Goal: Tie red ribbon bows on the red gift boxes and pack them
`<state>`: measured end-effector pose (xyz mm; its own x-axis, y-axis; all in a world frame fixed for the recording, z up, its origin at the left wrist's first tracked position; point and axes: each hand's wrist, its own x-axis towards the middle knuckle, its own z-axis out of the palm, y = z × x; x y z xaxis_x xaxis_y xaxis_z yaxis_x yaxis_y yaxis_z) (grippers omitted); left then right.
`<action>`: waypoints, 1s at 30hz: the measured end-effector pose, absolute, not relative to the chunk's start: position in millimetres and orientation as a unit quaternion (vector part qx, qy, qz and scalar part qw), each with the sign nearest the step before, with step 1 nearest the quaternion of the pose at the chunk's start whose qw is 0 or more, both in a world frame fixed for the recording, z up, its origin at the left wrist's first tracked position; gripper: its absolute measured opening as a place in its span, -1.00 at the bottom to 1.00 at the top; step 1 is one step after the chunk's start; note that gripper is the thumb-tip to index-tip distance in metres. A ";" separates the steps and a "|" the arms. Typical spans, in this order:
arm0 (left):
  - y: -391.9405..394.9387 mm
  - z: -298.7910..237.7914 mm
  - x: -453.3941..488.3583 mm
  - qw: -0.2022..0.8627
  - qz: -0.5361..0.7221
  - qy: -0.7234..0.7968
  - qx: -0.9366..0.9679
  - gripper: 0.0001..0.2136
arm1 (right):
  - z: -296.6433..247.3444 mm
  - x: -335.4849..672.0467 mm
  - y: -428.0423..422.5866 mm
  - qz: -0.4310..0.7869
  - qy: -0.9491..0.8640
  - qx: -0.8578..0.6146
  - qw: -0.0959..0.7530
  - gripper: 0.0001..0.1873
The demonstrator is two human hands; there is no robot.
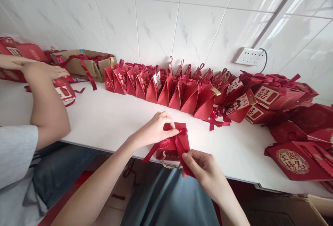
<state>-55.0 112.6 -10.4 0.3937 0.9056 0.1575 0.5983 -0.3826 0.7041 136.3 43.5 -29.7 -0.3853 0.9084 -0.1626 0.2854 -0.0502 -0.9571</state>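
Observation:
A small red gift box [173,142] with a red ribbon [179,146] lies at the near edge of the white table [109,115]. My left hand [153,129] is closed in a pinch on the ribbon at the box's top. My right hand [201,168] is below and to the right, fingers pinched on the ribbon's loose end. A tan cord handle [166,163] hangs from the box over the table edge.
A row of several finished red boxes [166,84] stands along the tiled wall. Larger red boxes [293,149] pile up at the right. A co-worker's arm [44,101] and a cardboard box [85,63] are at the left. A wall socket [248,56] is behind.

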 end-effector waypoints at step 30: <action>116.4 -14.5 -52.5 0.285 0.288 0.473 0.782 -0.81 | -51.6 141.4 21.2 0.520 -0.688 -0.449 0.233 -0.53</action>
<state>-52.5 116.4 -14.5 0.3864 0.9042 0.1821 0.5759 -0.3907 0.7181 141.4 21.2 -51.6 -0.4890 0.8599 -0.1467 0.3760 0.0560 -0.9249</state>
